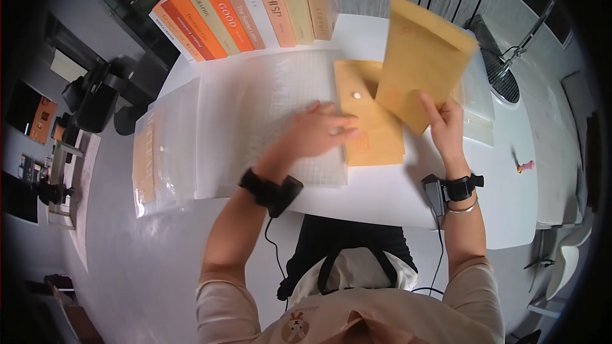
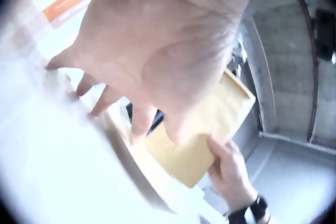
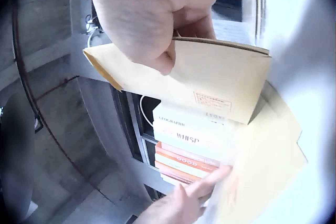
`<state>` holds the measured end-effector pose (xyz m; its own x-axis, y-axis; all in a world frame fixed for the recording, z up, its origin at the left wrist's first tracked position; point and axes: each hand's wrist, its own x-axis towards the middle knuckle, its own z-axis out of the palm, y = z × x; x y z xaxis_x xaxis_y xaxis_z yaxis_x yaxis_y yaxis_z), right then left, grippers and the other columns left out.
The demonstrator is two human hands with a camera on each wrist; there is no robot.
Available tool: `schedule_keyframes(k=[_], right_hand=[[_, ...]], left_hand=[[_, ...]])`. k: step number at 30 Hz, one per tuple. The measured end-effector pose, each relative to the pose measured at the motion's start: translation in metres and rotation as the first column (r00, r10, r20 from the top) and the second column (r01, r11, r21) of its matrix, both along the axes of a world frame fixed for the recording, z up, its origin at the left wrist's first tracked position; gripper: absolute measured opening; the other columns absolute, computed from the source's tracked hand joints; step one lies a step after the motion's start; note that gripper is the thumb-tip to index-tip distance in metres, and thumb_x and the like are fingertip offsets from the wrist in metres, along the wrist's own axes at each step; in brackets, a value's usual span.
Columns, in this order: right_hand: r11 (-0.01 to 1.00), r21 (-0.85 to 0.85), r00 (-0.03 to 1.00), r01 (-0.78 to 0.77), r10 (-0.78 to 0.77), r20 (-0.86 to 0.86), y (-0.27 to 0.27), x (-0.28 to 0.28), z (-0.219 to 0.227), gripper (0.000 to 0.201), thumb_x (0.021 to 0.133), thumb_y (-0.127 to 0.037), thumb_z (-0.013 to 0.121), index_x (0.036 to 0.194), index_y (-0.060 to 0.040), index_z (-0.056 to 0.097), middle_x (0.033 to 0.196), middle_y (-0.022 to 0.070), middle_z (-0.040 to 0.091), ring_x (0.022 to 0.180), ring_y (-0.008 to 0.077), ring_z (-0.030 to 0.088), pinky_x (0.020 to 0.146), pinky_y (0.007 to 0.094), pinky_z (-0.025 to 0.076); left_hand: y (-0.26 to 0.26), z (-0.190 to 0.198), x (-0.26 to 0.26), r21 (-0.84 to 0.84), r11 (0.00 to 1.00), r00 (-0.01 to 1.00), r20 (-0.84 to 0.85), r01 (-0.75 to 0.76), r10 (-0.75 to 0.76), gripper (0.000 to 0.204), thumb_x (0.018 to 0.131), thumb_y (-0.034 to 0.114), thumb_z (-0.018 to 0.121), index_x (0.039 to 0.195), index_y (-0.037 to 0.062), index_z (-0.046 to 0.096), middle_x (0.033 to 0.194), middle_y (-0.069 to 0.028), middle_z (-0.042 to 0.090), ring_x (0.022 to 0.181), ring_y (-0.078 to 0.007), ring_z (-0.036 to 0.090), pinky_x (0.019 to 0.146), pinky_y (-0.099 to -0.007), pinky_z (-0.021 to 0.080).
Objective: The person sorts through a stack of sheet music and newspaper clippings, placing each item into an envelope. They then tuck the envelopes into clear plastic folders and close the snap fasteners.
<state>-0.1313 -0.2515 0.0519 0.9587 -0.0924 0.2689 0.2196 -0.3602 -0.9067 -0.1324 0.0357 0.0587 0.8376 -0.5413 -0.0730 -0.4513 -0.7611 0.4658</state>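
My right hand (image 1: 448,127) pinches a kraft paper envelope (image 1: 424,57) by its lower edge, thumb on the near face, and holds it up at a tilt. Beneath it a second kraft envelope (image 1: 371,143) lies on the table, partly over a clear plastic document pouch (image 1: 306,165) with a grid pattern. My left hand (image 1: 315,134) reaches across this pouch, fingers spread, its fingertips overlapping the left side of the lower envelope. In the left wrist view those fingers look loosely extended with nothing gripped. A white snap button (image 1: 356,95) shows near the lower envelope's left side.
Another clear pouch (image 1: 182,172) with a kraft envelope inside lies at the table's left, hanging over the front edge. A row of upright books (image 1: 255,13) stands at the back. Clear plastic pouches (image 1: 479,127) lie to the right, near a small pink object (image 1: 526,166).
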Motion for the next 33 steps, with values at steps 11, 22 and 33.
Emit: schedule_keyframes(k=[11, 22, 33], right_hand=[[0.981, -0.011, 0.973, -0.193, 0.193, 0.129, 0.072, 0.004, 0.037, 0.028, 0.092, -0.022, 0.06, 0.092, 0.0058, 0.062, 0.064, 0.006, 0.06, 0.055, 0.0109, 0.048, 0.051, 0.0297, 0.04], [0.91, -0.407, 0.99, -0.072, 0.115, 0.081, 0.032, 0.004, 0.03, 0.022, 0.088, -0.016, 0.06, 0.091, 0.0064, 0.059, 0.06, 0.0169, 0.051, 0.05, 0.0233, 0.048, 0.052, 0.0343, 0.04], [0.972, -0.028, 0.953, -0.235, 0.224, -0.202, 0.032, 0.001, 0.02, 0.028, 0.09, -0.022, 0.06, 0.09, 0.0064, 0.061, 0.066, 0.0037, 0.06, 0.052, 0.0089, 0.055, 0.044, 0.023, 0.043]], left_hand=[[-0.023, -0.014, -0.033, -0.175, 0.971, 0.986, -0.002, -0.166, 0.168, 0.057, 0.093, 0.038, 0.051, 0.138, 0.0062, 0.036, 0.141, -0.0148, 0.038, 0.133, -0.0343, 0.032, 0.105, -0.063, 0.018], [-0.019, 0.003, -0.047, 0.211, 0.94, 0.949, 0.224, -0.27, 0.223, 0.067, 0.079, 0.041, 0.067, 0.123, -0.005, 0.045, 0.131, -0.0232, 0.042, 0.126, -0.037, 0.038, 0.091, -0.0629, 0.036], [-0.019, -0.015, -0.029, 0.202, 0.938, 0.899, 0.396, -0.282, 0.186, 0.027, 0.073, -0.001, 0.058, 0.098, -0.0062, 0.048, 0.089, -0.0202, 0.06, 0.089, -0.0352, 0.059, 0.071, -0.0403, 0.053]])
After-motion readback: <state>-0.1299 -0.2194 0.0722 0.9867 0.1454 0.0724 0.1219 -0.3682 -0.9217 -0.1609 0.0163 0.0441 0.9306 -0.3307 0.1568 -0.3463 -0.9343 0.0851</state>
